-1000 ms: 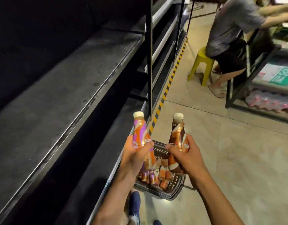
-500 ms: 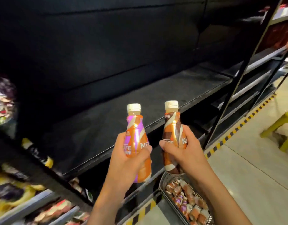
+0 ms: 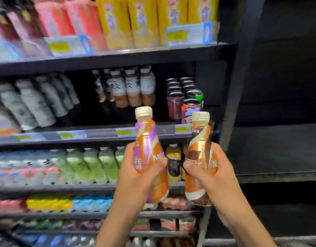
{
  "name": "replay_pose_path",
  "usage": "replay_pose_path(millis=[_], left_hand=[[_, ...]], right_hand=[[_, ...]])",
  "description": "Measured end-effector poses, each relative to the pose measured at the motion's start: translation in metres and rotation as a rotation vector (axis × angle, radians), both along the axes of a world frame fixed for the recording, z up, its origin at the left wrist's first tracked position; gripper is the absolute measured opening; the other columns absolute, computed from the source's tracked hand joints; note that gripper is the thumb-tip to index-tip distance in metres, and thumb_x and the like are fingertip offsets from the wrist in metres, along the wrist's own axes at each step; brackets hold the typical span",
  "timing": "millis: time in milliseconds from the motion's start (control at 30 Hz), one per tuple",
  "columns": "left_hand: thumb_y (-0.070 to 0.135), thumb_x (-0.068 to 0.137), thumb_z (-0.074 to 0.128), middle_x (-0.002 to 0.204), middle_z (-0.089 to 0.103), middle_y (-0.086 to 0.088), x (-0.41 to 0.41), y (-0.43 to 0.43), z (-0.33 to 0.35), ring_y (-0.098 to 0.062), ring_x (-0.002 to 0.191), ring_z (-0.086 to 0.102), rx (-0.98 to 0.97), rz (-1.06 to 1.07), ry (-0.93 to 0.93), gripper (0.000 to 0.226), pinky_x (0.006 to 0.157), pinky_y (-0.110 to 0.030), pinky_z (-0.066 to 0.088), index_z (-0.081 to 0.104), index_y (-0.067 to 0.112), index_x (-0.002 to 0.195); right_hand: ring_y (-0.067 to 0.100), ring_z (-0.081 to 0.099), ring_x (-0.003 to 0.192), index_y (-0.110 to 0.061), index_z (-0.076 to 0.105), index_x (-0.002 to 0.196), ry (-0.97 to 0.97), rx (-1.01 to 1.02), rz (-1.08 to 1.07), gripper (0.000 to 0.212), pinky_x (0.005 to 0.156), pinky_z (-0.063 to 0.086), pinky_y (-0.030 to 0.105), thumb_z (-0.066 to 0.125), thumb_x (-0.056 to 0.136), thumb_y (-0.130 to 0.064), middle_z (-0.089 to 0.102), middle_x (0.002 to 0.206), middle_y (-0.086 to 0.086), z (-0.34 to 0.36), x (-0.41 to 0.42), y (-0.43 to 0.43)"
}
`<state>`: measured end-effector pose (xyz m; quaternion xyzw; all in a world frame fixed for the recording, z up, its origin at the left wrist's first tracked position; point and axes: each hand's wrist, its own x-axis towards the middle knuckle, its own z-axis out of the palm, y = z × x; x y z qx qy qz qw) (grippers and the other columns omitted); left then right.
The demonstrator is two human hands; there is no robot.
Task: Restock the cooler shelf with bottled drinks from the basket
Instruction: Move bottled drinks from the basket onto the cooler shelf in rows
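Left hand [image 3: 135, 177] grips the purple bottle [image 3: 148, 148]; right hand [image 3: 212, 179] grips the brown bottle [image 3: 200, 150]. Both bottles are upright and capped, in front of the shelf [image 3: 100, 134] holding cans [image 3: 175, 104].

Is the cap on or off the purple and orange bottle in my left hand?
On. A cream cap sits on the neck of the purple and orange bottle, which the left hand grips.
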<state>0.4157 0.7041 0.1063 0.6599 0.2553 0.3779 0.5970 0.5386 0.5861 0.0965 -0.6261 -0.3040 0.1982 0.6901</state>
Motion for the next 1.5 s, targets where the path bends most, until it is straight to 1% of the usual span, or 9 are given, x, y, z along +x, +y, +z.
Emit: replay_pose_path(millis=[200,367,500,733,867,1000,1067,1233,1500], left_hand=[[0.043,0.063,0.078,0.086,0.070,-0.003,-0.081,0.079,0.008,-0.025,0.082,0.070,-0.001,0.115,-0.015,0.038,0.075,-0.044,0.060,0.060,0.036,0.096],[0.040,0.061,0.081,0.089,0.071,-0.007,-0.104,0.138,0.024,-0.028,0.080,0.069,-0.105,0.084,-0.068,0.050,0.076,-0.049,0.058,0.063,0.025,0.105],[0.037,0.069,0.079,0.094,0.066,-0.016,-0.098,0.190,0.036,-0.035,0.081,0.064,-0.105,0.043,-0.071,0.042,0.080,-0.059,0.054,0.061,0.022,0.104],[0.042,0.067,0.080,0.083,0.066,-0.008,-0.066,0.273,0.052,-0.025,0.074,0.064,-0.026,-0.009,0.006,0.045,0.074,-0.048,0.055,0.061,0.015,0.098],[0.053,0.065,0.076,0.079,0.063,-0.008,-0.045,0.315,0.053,-0.021,0.069,0.063,-0.026,0.023,0.068,0.058,0.072,-0.041,0.054,0.061,0.008,0.098],[0.033,0.075,0.060,0.090,0.064,-0.011,-0.008,0.364,0.053,-0.024,0.084,0.060,-0.205,0.062,0.033,0.024,0.090,-0.044,0.050,0.062,0.010,0.081],[0.032,0.081,0.057,0.103,0.058,-0.012,0.010,0.388,0.049,-0.024,0.095,0.055,-0.214,0.125,0.073,0.030,0.097,-0.045,0.047,0.061,0.007,0.097],[0.047,0.046,0.060,0.086,0.067,-0.005,0.016,0.416,0.029,-0.025,0.080,0.064,-0.079,0.173,0.203,0.081,0.078,-0.037,0.051,0.058,0.011,0.119],[0.016,0.074,0.076,0.105,0.059,-0.002,0.018,0.440,0.018,-0.020,0.099,0.063,0.093,-0.017,0.237,0.068,0.087,-0.034,0.050,0.040,0.004,0.131]], right_hand=[[0.025,0.069,0.076,-0.039,0.063,0.088,-0.013,0.032,0.149,0.028,0.069,0.058,0.035,0.079,0.080,-0.018,0.070,0.079,0.003,0.012,-0.072,0.094],[0.005,0.067,0.072,-0.033,0.060,0.103,-0.061,0.017,0.225,0.030,0.064,0.052,0.020,0.077,0.081,-0.023,0.068,0.075,-0.013,0.034,-0.087,0.159],[0.008,0.068,0.079,-0.031,0.060,0.102,-0.117,-0.018,0.204,0.028,0.071,0.055,0.027,0.078,0.081,-0.027,0.070,0.083,-0.010,0.049,-0.078,0.210],[0.010,0.064,0.073,-0.022,0.059,0.100,-0.193,-0.134,0.147,0.032,0.065,0.053,0.029,0.078,0.077,-0.032,0.066,0.085,-0.004,0.068,-0.051,0.289],[0.023,0.069,0.083,-0.011,0.063,0.096,-0.223,-0.250,0.063,0.047,0.081,0.059,0.042,0.076,0.070,-0.048,0.071,0.090,0.005,0.068,-0.032,0.334],[0.021,0.062,0.101,-0.020,0.059,0.118,-0.316,-0.263,0.017,0.058,0.094,0.052,0.038,0.075,0.072,-0.049,0.067,0.113,0.000,0.072,-0.019,0.372],[0.025,0.062,0.105,-0.024,0.058,0.119,-0.400,-0.264,-0.023,0.059,0.095,0.053,0.044,0.078,0.068,-0.045,0.066,0.118,0.003,0.073,-0.013,0.386],[0.017,0.057,0.101,-0.016,0.061,0.119,-0.552,-0.408,-0.049,0.049,0.080,0.043,0.026,0.079,0.079,-0.036,0.060,0.107,-0.003,0.070,0.002,0.408],[0.027,0.062,0.116,-0.011,0.054,0.126,-0.616,-0.460,-0.141,0.060,0.092,0.050,0.031,0.083,0.077,-0.029,0.066,0.126,0.007,0.053,0.003,0.439]])
